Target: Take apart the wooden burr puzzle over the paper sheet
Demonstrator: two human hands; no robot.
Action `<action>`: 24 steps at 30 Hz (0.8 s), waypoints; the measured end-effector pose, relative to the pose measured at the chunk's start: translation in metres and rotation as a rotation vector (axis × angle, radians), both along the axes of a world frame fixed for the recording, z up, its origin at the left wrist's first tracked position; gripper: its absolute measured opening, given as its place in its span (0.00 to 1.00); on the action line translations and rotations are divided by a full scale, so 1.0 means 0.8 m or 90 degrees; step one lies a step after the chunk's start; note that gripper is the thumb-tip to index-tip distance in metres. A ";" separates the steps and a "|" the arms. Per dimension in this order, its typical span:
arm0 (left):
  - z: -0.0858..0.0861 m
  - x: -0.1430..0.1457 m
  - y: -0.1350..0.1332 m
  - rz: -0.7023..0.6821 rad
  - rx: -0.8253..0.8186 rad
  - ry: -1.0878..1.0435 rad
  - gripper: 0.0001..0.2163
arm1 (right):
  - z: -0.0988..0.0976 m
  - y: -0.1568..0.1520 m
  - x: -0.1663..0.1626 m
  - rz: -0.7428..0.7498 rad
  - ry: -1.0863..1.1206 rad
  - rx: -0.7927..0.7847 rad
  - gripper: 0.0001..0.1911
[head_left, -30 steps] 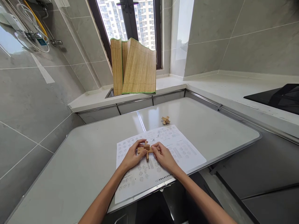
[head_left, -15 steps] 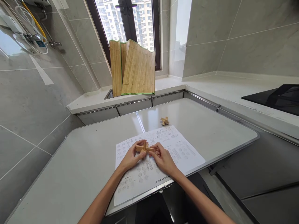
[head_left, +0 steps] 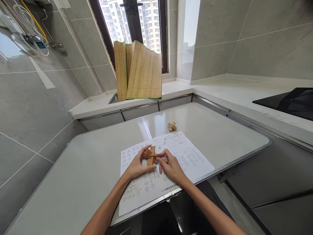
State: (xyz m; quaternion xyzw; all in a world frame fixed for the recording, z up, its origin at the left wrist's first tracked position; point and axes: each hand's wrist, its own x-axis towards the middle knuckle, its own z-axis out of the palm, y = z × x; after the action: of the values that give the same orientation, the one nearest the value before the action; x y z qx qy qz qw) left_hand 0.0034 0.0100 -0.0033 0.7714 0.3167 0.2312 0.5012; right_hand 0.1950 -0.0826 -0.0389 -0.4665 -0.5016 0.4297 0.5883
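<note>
My left hand (head_left: 137, 165) and my right hand (head_left: 170, 165) both grip a small wooden cross-shaped puzzle (head_left: 151, 155) made of interlocked bars, held just above a printed instruction sheet (head_left: 188, 159) with many small diagrams. The sheet lies on a white tabletop (head_left: 85, 176) near its front edge. A second, smaller wooden burr puzzle (head_left: 172, 126) rests on the table beyond the sheet, apart from both hands.
A rolled bamboo mat (head_left: 138, 70) stands upright on the counter under the window (head_left: 135, 19). A black cooktop (head_left: 288, 102) sits at the right on the pale counter. Grey tiled walls surround the table; pipes and hoses (head_left: 31, 31) hang top left.
The wooden puzzle has been turned in my fingers: its long bar, level a second ago, now stands nearly upright. Both hands stay over the sheet.
</note>
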 end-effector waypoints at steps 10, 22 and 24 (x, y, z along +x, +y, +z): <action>0.015 -0.002 -0.002 0.005 0.078 0.042 0.44 | 0.003 -0.001 -0.001 0.020 -0.005 0.010 0.15; 0.014 -0.001 -0.007 0.029 0.197 0.075 0.42 | 0.009 -0.005 0.004 0.037 -0.062 0.006 0.13; 0.015 -0.002 -0.008 0.027 0.202 0.072 0.42 | 0.011 -0.007 0.005 0.039 -0.062 0.005 0.13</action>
State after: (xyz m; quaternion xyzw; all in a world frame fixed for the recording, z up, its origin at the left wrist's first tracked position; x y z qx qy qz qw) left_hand 0.0020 0.0037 0.0084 0.8456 0.3202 0.2453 0.3496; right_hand 0.1987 -0.0878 -0.0300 -0.4691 -0.5454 0.4219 0.5517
